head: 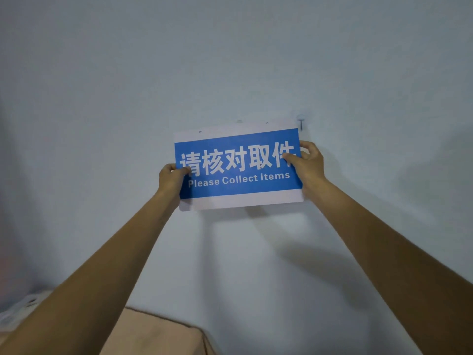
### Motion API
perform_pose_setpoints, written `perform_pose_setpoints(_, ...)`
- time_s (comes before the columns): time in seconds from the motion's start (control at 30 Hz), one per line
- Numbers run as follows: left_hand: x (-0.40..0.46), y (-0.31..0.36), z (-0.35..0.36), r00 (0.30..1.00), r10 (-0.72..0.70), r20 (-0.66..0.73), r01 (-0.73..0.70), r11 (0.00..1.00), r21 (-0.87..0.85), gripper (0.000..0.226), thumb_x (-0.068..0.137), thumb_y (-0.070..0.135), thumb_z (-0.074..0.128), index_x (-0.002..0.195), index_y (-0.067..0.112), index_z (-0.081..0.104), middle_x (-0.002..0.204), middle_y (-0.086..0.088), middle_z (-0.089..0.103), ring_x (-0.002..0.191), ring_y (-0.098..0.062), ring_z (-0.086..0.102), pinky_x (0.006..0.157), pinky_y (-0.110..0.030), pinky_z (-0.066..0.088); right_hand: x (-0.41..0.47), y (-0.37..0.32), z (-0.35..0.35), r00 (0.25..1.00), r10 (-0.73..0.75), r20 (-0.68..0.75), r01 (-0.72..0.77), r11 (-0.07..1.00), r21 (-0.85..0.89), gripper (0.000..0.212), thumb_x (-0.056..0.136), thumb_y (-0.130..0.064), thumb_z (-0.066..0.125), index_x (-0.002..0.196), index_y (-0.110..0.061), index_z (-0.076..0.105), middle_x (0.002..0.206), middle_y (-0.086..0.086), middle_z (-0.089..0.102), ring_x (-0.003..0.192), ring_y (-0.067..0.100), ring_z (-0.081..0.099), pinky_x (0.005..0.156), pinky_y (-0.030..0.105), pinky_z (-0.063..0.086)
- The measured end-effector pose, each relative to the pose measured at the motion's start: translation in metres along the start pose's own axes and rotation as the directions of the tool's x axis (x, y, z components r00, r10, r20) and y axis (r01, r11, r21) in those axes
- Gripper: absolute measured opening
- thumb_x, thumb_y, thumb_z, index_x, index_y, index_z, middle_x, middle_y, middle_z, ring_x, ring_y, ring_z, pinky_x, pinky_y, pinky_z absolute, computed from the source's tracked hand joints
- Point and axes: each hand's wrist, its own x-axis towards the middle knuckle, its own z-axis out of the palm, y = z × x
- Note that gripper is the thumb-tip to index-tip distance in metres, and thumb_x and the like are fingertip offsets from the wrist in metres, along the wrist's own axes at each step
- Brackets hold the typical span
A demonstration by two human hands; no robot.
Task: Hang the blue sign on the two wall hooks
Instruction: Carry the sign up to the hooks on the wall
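Two bare hands hold the blue sign (238,166) up against a pale wall (230,60), both arms stretched up from the bottom corners of the view. The left hand (171,178) grips the sign's left edge, its thumb lying across the blue front near the first white character and its other fingers curled behind the board. The right hand (308,162) grips the right edge, its thumb pressed over the last character and its curled fingers (311,147) wrapped round the side. The sign sits tilted, its right end higher than its left, with white bands above and below the blue panel, which reads "Please Collect Items" under a row of large white characters. Two small holes show in the top white band, one near the left end (200,131) and one further right (267,123). One wall hook (301,123) shows just above and beside the sign's upper right corner, apart from either hole; a second hook cannot be made out clearly. A beige cloth-covered shape (163,334) lies at the bottom of the view.
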Motion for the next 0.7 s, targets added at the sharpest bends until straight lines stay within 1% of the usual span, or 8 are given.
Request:
perform_pose_setpoints(0.07, 0.008, 0.000, 0.017, 0.998, 0.005, 0.056, -0.006, 1.000, 0.013, 0.020, 0.087, 0.017, 0.059, 0.102, 0.011, 0.047, 0.094, -0.004, 0.063, 0.077, -0.018, 0.063, 0.067, -0.032, 0.053, 0.003, -0.006, -0.008, 0.999, -0.001, -0.039, 0.001, 1.000, -0.005, 0.038, 0.083, -0.012, 0.071, 0.114, -0.016, 0.050, 0.089, -0.002, 0.068, 0.053, 0.004, 0.069, 0.042, 0.018, 0.051)
perform_pose_setpoints(0.13, 0.018, 0.000, 0.034, 0.992, 0.008, 0.123, -0.010, 1.000, 0.022, 0.020, 0.088, 0.023, 0.058, 0.099, 0.011, 0.046, 0.099, -0.008, 0.065, 0.083, -0.022, 0.065, 0.073, -0.037, 0.056, 0.006, -0.011, -0.015, 0.996, -0.012, -0.088, 0.009, 1.000, -0.024, 0.037, 0.084, -0.015, 0.071, 0.114, -0.016, 0.049, 0.084, -0.006, 0.066, 0.049, 0.002, 0.067, 0.040, 0.016, 0.049)
perform_pose_setpoints(0.2, 0.027, 0.001, 0.048, 0.985, 0.030, 0.172, -0.035, 0.999, 0.024, 0.021, 0.090, 0.031, 0.057, 0.091, 0.013, 0.044, 0.096, -0.006, 0.065, 0.084, -0.021, 0.066, 0.073, -0.036, 0.056, 0.010, -0.015, -0.020, 0.991, -0.037, -0.128, 0.030, 0.998, -0.054, 0.039, 0.084, -0.016, 0.071, 0.117, -0.015, 0.050, 0.082, -0.009, 0.065, 0.053, 0.004, 0.067, 0.040, 0.016, 0.049)
perform_pose_setpoints(0.3, 0.043, 0.004, 0.064, 0.969, 0.111, 0.219, -0.123, 0.991, 0.046, 0.029, 0.091, 0.036, 0.056, 0.077, 0.016, 0.040, 0.087, -0.001, 0.064, 0.077, -0.016, 0.065, 0.062, -0.024, 0.049, 0.014, -0.017, -0.024, 0.979, -0.076, -0.188, 0.066, 0.996, -0.062, 0.038, 0.084, -0.015, 0.071, 0.117, -0.015, 0.051, 0.083, -0.011, 0.065, 0.064, 0.004, 0.065, 0.042, 0.016, 0.051)
perform_pose_setpoints(0.4, 0.059, 0.006, 0.073, 0.950, 0.162, 0.266, -0.169, 0.986, 0.005, 0.027, 0.090, 0.032, 0.058, 0.077, 0.017, 0.041, 0.085, -0.001, 0.063, 0.074, -0.014, 0.064, 0.061, -0.023, 0.049, 0.016, -0.010, -0.027, 0.968, -0.102, -0.230, 0.083, 0.992, -0.090, 0.035, 0.084, -0.016, 0.071, 0.112, -0.018, 0.050, 0.085, -0.011, 0.065, 0.068, 0.005, 0.065, 0.044, 0.015, 0.051)
perform_pose_setpoints(0.47, 0.067, 0.004, 0.078, 0.937, 0.210, 0.280, -0.219, 0.976, 0.003, 0.021, 0.090, 0.029, 0.059, 0.083, 0.015, 0.045, 0.084, 0.000, 0.062, 0.074, -0.014, 0.063, 0.063, -0.023, 0.050, 0.018, -0.001, -0.029, 0.964, -0.110, -0.242, 0.086, 0.990, -0.110, 0.035, 0.083, -0.017, 0.072, 0.111, -0.019, 0.051, 0.090, -0.007, 0.067, 0.072, 0.008, 0.068, 0.049, 0.019, 0.055)
perform_pose_setpoints(0.57, 0.077, -0.004, 0.084, 0.921, 0.257, 0.291, -0.281, 0.959, 0.045, 0.024, 0.090, 0.032, 0.059, 0.094, 0.012, 0.046, 0.093, -0.003, 0.066, 0.084, -0.018, 0.066, 0.076, -0.032, 0.055, 0.020, 0.011, -0.032, 0.957, -0.104, -0.272, 0.076, 0.991, -0.112, 0.039, 0.082, -0.018, 0.073, 0.115, -0.018, 0.052, 0.096, -0.004, 0.070, 0.076, 0.011, 0.070, 0.058, 0.026, 0.057)
perform_pose_setpoints(0.7, 0.087, -0.006, 0.095, 0.908, 0.256, 0.332, -0.302, 0.949, 0.093, 0.027, 0.087, 0.036, 0.061, 0.089, 0.015, 0.046, 0.105, -0.012, 0.069, 0.093, -0.025, 0.069, 0.086, -0.043, 0.057, 0.027, 0.019, -0.036, 0.945, -0.136, -0.296, 0.093, 0.983, -0.157, 0.040, 0.083, -0.020, 0.072, 0.117, -0.017, 0.052, 0.093, -0.006, 0.069, 0.074, 0.009, 0.069, 0.059, 0.025, 0.054)
